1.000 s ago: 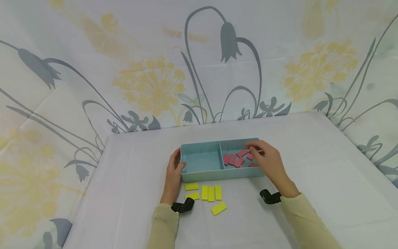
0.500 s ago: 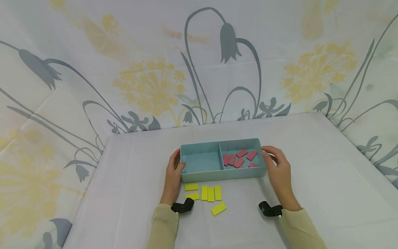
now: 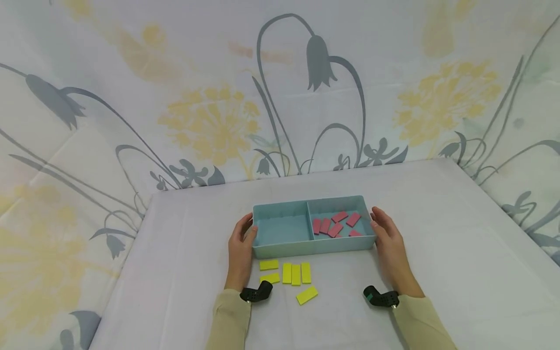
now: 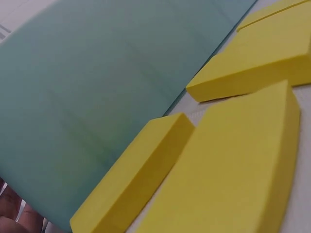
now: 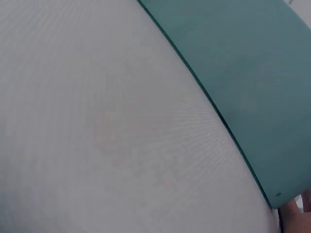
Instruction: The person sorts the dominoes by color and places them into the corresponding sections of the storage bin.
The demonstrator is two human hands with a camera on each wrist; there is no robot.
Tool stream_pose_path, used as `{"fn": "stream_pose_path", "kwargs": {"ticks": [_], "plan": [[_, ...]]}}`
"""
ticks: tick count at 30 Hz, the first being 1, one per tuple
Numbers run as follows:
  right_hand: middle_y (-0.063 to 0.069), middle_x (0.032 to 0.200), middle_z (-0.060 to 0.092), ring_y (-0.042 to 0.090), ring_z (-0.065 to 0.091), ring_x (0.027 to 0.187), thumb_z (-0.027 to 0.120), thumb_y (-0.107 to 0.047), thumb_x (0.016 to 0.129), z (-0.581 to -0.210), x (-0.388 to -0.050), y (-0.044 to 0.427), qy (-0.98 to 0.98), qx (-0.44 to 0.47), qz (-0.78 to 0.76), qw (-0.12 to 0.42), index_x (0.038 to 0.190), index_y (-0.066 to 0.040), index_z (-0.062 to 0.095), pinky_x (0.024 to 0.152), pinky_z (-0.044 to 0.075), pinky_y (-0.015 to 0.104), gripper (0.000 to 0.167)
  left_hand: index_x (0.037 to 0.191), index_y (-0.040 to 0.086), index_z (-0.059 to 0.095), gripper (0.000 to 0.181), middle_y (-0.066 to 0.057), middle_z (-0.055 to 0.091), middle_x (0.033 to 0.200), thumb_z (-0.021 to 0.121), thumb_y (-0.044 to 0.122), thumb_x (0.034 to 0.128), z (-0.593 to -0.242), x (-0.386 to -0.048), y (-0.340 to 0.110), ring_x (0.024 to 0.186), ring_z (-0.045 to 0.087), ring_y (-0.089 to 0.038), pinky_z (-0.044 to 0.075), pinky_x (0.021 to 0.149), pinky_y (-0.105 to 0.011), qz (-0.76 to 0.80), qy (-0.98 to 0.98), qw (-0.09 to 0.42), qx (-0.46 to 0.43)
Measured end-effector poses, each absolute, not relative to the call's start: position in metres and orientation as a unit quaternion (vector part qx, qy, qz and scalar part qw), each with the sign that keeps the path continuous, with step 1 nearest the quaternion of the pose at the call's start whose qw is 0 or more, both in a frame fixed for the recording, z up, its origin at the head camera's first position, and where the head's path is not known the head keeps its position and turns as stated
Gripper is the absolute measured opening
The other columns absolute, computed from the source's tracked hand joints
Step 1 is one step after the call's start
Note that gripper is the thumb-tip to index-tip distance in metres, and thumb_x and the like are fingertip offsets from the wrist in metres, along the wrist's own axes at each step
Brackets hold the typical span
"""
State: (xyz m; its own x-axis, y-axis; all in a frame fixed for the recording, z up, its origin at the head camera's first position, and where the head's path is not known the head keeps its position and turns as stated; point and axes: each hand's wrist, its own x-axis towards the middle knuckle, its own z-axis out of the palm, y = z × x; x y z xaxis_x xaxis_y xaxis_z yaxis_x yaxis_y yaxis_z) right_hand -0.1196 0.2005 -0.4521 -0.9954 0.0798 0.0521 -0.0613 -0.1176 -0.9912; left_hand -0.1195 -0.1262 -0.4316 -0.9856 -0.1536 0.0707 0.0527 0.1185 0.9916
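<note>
A light blue two-compartment tray [image 3: 306, 248] has several pink tiles [image 3: 335, 230] lying in its right compartment. My left hand [image 3: 239, 253] grips the tray's left end, thumb on the rim and fingers outside. At the right end, my right hand [image 3: 393, 253] rests with relaxed fingers and thumb against the outside, holding no tile that shows. Several yellow tiles [image 3: 296, 275] lie in front of the tray. In the left wrist view, yellow tiles [image 4: 228, 160] lie beside the tray wall [image 4: 97, 97]; in the right wrist view, fingers [image 5: 296, 221] are at the wall's [image 5: 248, 73] lower corner.
White cloth [image 3: 197, 223] covers the table. A hanging cloth with grey and yellow flowers [image 3: 210, 121] stands behind and at both sides. Black wrist cameras are strapped at the left wrist [image 3: 256, 291] and the right wrist [image 3: 380, 297].
My right hand has moved right, out of the right compartment to the tray's outer end. One pink tile near that end lies at another angle. My left hand has kept its grip.
</note>
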Motion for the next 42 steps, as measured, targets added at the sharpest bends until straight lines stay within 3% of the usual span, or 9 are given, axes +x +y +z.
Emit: {"fn": "stream_pose_path", "kwargs": {"ticks": [5, 9, 14, 24, 33, 42], "plan": [[0.009, 0.148, 0.004, 0.018, 0.007, 0.134, 0.041, -0.025, 0.095, -0.46, -0.122, 0.202, -0.608, 0.04, 0.793, -0.001, 0.143, -0.01, 0.011, 0.106, 0.016, 0.028, 0.059, 0.128, 0.017, 0.046, 0.038, 0.006, 0.046, 0.128, 0.045, 0.03, 0.093, -0.437, -0.116, -0.132, 0.118, 0.041, -0.009, 0.032, 0.099, -0.032, -0.668, -0.737, 0.089, 0.047], [0.006, 0.149, 0.001, 0.02, 0.003, 0.134, 0.041, -0.022, 0.095, -0.464, -0.122, 0.201, -0.621, 0.059, 0.782, -0.021, 0.144, -0.01, 0.01, 0.104, 0.02, 0.021, 0.059, 0.122, 0.017, 0.051, 0.033, 0.008, 0.051, 0.119, 0.044, 0.032, 0.093, -0.45, -0.117, -0.138, 0.109, 0.047, -0.007, 0.037, 0.095, -0.027, -0.669, -0.733, 0.103, 0.068], [0.004, 0.149, 0.004, 0.021, 0.003, 0.134, 0.045, -0.018, 0.094, -0.462, -0.123, 0.2, -0.632, 0.061, 0.773, -0.013, 0.143, -0.01, 0.013, 0.098, 0.025, 0.013, 0.06, 0.115, 0.01, 0.053, 0.035, -0.003, 0.055, 0.109, 0.045, 0.034, 0.0925, -0.458, -0.116, -0.143, 0.099, 0.052, -0.012, 0.044, 0.086, -0.026, -0.69, -0.709, 0.12, 0.077], [0.008, 0.149, 0.004, 0.023, 0.003, 0.134, 0.038, -0.013, 0.096, -0.458, -0.126, 0.203, -0.595, 0.077, 0.8, -0.033, 0.143, -0.005, 0.012, 0.105, 0.018, 0.023, 0.055, 0.106, 0.005, 0.05, 0.031, -0.012, 0.054, 0.09, 0.047, 0.032, 0.0916, -0.455, -0.099, -0.148, 0.08, 0.057, -0.024, 0.05, 0.073, -0.031, -0.691, -0.711, 0.09, 0.095], [0.009, 0.148, 0.007, 0.023, 0.005, 0.134, 0.04, -0.01, 0.094, -0.46, -0.126, 0.207, -0.592, 0.078, 0.802, -0.024, 0.142, -0.003, 0.014, 0.101, 0.024, 0.018, 0.055, 0.085, 0.02, 0.064, 0.017, 0.004, 0.062, 0.08, 0.052, 0.03, 0.0893, -0.453, -0.079, -0.14, 0.072, 0.056, -0.013, 0.047, 0.068, -0.027, -0.543, -0.831, 0.061, 0.104], [0.01, 0.148, 0.007, 0.024, 0.006, 0.134, 0.037, -0.007, 0.094, -0.462, -0.128, 0.206, -0.59, 0.079, 0.803, -0.026, 0.142, -0.002, 0.014, 0.099, 0.026, 0.017, 0.053, 0.09, 0.027, 0.07, 0.017, 0.013, 0.063, 0.086, 0.056, 0.034, 0.0853, -0.456, -0.076, -0.137, 0.074, 0.053, -0.009, 0.044, 0.067, -0.027, -0.468, -0.877, 0.051, 0.096]]}}
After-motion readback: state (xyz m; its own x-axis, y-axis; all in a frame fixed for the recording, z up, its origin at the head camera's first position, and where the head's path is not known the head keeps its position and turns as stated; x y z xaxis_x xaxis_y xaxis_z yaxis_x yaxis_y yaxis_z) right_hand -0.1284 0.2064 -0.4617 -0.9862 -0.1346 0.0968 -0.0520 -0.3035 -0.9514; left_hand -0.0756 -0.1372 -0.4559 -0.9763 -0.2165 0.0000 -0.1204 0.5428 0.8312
